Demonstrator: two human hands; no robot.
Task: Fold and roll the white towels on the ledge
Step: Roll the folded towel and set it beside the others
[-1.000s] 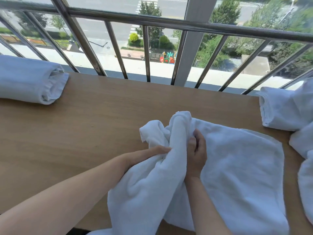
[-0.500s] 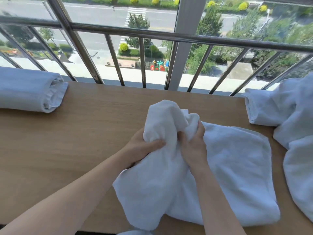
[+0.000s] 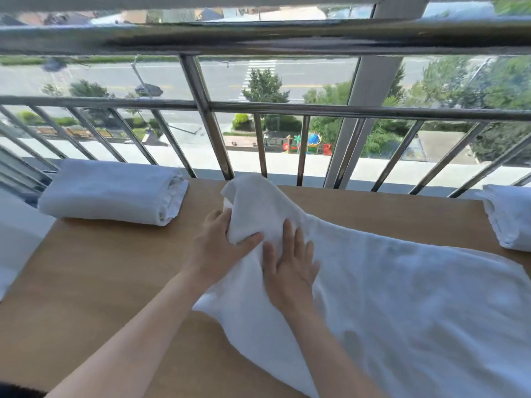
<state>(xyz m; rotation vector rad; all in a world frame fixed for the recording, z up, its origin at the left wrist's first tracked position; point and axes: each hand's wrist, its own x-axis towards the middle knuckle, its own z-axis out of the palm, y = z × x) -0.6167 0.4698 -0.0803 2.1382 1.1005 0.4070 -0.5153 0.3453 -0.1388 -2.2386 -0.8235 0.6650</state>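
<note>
A white towel lies spread over the right half of the wooden ledge. Its left end is bunched and raised toward the railing. My left hand grips that raised end, thumb across the front of the fold. Just to its right, my right hand lies flat on the towel with fingers straight and spread. A finished rolled towel rests at the far left of the ledge.
A steel railing with slanted bars runs along the ledge's far edge, with a street far below. Another white towel, loosely folded, sits at the right edge. Bare wood lies between the rolled towel and my left arm.
My hands carried the towel's bunched end forward toward the railing. My right hand let go of the fold and now lies flat on the cloth. The view has tilted up.
</note>
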